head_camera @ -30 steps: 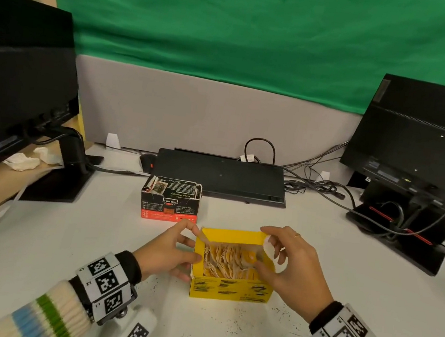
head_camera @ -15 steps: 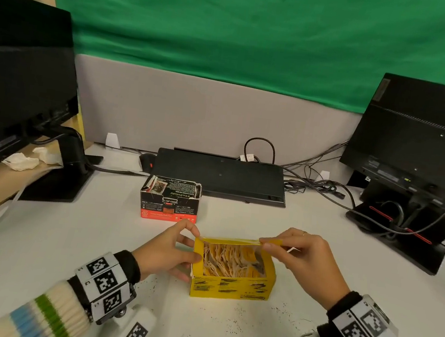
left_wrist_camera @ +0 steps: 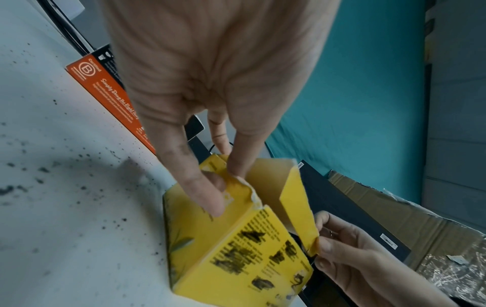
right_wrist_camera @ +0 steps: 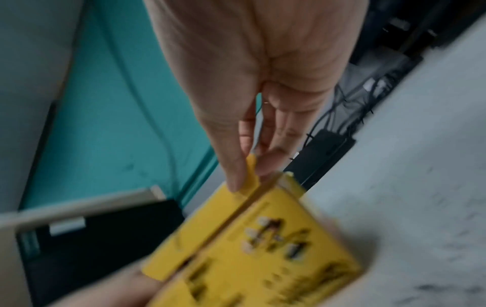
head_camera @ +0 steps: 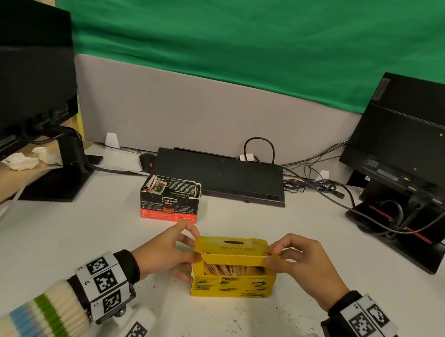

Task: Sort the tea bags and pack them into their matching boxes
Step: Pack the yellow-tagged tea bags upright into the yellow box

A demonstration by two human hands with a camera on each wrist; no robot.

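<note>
A yellow tea box [head_camera: 230,285] stands on the white desk in front of me, with several tea bags [head_camera: 234,270] showing through the gap under its lid. The lid [head_camera: 231,249] is folded most of the way down over the opening. My left hand [head_camera: 169,248] pinches the lid's left corner and steadies the box's left side [left_wrist_camera: 210,207]. My right hand [head_camera: 307,263] pinches the lid's right corner [right_wrist_camera: 249,176]. A black and orange tea box [head_camera: 169,199] stands behind, its top open.
A black keyboard [head_camera: 220,175] lies at the back of the desk. Monitors stand at the left [head_camera: 21,82] and right [head_camera: 426,143], with cables [head_camera: 320,186] near the right one. Dark tea crumbs [head_camera: 223,336] speckle the desk in front of the yellow box.
My right hand came out of the yellow box, took the lid's right edge and folded the lid down over the tea bags. The left hand now pinches the lid's left corner.
</note>
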